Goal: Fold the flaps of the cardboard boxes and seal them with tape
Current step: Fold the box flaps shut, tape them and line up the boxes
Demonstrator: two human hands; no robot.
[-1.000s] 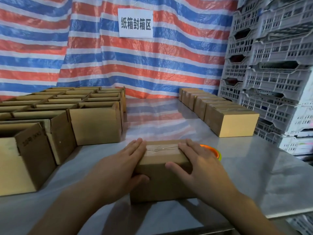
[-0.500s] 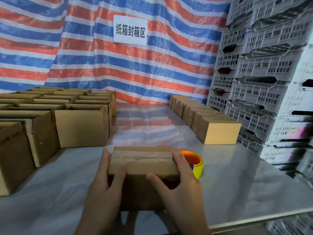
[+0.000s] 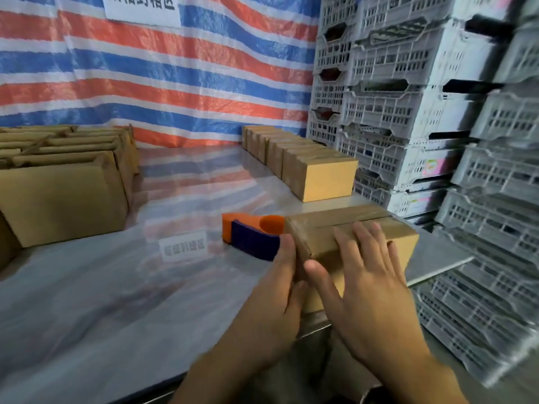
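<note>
A closed cardboard box (image 3: 347, 228) with tape along its top seam lies near the table's right front edge. My left hand (image 3: 277, 290) presses flat against its left end. My right hand (image 3: 367, 275) lies spread on its near side and top edge. Both hands hold the box between them. An orange and blue tape dispenser (image 3: 250, 237) stands on the table just left of the box, touching my left fingertips or close to them.
A row of sealed boxes (image 3: 309, 167) runs along the right toward the back. Open boxes (image 3: 61, 182) with raised flaps crowd the left. Stacked grey plastic crates (image 3: 437, 118) rise right of the steel table (image 3: 116, 287). A striped tarp hangs behind.
The box has been carried to the right toward the row of sealed boxes, both hands still on it. The view has swung right, and the tape dispenser now shows left of the box.
</note>
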